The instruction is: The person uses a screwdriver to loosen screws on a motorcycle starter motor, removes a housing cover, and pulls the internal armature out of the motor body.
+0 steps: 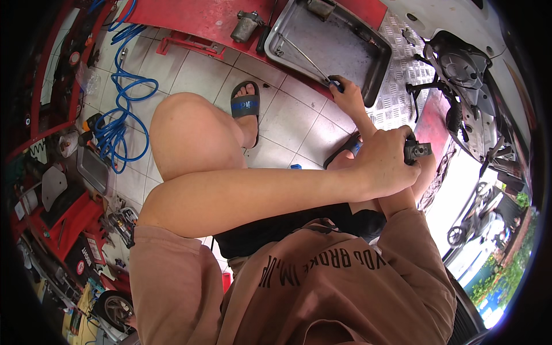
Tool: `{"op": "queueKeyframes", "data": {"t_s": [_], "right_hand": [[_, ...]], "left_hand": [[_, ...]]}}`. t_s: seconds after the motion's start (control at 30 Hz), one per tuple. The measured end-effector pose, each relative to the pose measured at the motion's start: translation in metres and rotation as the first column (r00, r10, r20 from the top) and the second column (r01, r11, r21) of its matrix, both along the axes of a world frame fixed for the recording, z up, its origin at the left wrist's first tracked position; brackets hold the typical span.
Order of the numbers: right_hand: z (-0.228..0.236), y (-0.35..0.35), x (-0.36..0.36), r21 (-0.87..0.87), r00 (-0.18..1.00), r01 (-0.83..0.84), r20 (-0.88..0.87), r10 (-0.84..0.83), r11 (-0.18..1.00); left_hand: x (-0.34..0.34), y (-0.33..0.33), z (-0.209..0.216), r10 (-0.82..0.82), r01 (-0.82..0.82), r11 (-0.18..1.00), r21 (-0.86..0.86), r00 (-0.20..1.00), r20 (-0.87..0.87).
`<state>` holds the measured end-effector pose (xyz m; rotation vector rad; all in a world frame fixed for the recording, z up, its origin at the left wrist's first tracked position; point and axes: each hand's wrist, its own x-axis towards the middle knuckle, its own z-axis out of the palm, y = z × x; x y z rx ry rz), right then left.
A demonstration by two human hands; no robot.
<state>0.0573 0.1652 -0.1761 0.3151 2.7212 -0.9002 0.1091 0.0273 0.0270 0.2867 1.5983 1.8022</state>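
My left forearm reaches across to the right, over my right forearm. My left hand (384, 164) is closed around a small dark metal part (418, 151), a block with holes in its visible end. Farther off, my right hand (349, 99) grips the dark handle of a screwdriver (307, 61). Its long thin shaft points away to the left, over the grey metal tray (382, 60). A greyish metal cylinder like a small motor (246, 27) stands on the red surface left of the tray. Another cylindrical metal part (321, 7) lies at the tray's far side.
The tray rests on a red lift platform (190, 17), beside silver tread plate (401, 43). A motorcycle engine (463, 66) is at the right. A coiled blue hose (123, 109) lies on the tiled floor (282, 118) at left, near red tool stands (63, 221).
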Motion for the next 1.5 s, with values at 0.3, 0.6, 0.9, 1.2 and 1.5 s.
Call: {"op": "queueKeyframes", "data": {"t_s": [0.3, 0.6, 0.9, 1.2, 1.5], "right_hand": [[0.006, 0.012, 0.01, -0.042, 0.998, 0.058, 0.004, -0.058, 0.997], [0.002, 0.077, 0.057, -0.534, 0.977, -0.014, -0.188, -0.103, 0.845], [0.098, 0.089, 0.077, -0.183, 0.935, 0.145, -0.295, -0.195, 0.972], [0.151, 0.089, 0.118, -0.29, 0.917, 0.086, -0.352, -0.19, 0.953], [0.15, 0.087, 0.122, -0.272, 0.906, 0.049, -0.394, -0.158, 0.961]], "left_hand": [[-0.004, 0.001, -0.005, 0.045, -0.044, 0.999, 0.03, 0.999, -0.018], [-0.026, 0.002, -0.023, 0.121, -0.121, 0.993, 0.003, 0.991, -0.057], [-0.107, -0.046, -0.036, -0.191, -0.252, 0.861, -0.442, 0.646, -0.739], [-0.171, -0.067, -0.029, -0.29, -0.324, 0.786, -0.526, 0.559, -0.777], [-0.172, -0.04, -0.023, -0.278, -0.443, 0.778, -0.446, 0.394, -0.876]]}}
